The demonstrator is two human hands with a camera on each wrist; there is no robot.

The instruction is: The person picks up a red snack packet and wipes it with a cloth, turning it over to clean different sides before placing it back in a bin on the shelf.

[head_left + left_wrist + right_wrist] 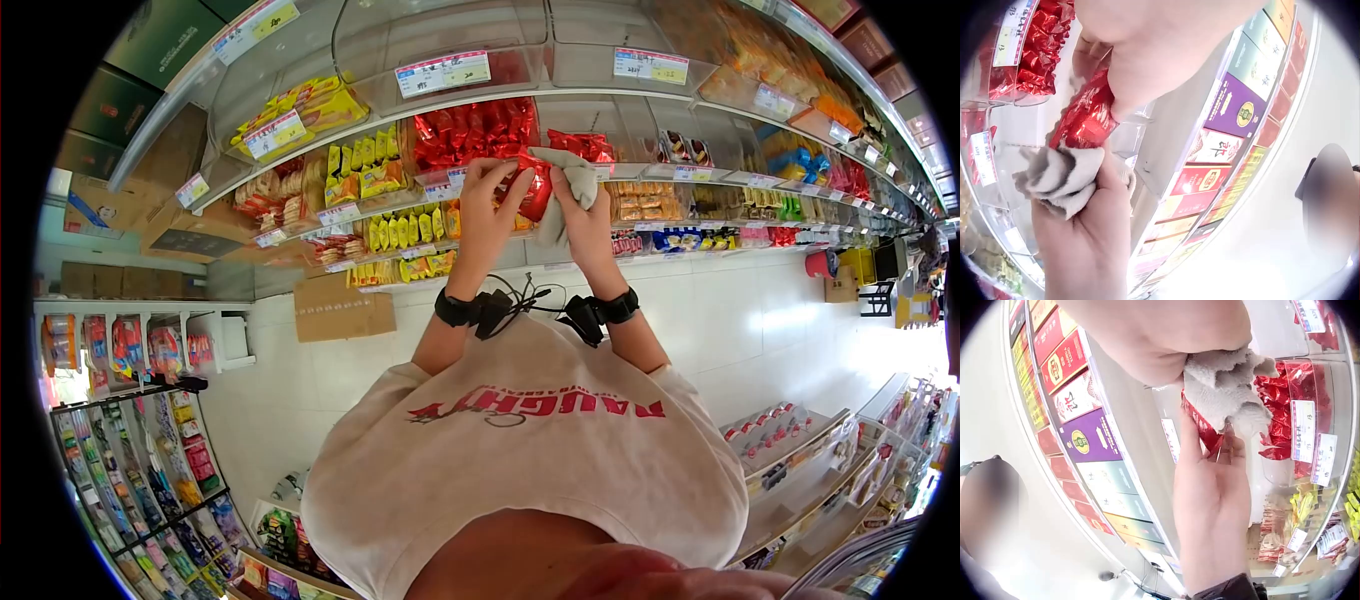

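A shiny red packet is held between both hands in front of the shelf. The left hand pinches its left side with curled fingers. Bunched in the right hand is a grey cloth, which lies against the packet's right side. In the left wrist view the cloth covers one end of the red packet. The right wrist view shows the left hand under the packet, with the cloth over it.
Clear shelf bins hold red packets, yellow snacks and other wrapped goods. Price tags line the shelf edges. A cardboard box stands on the floor below. More racks stand behind the person.
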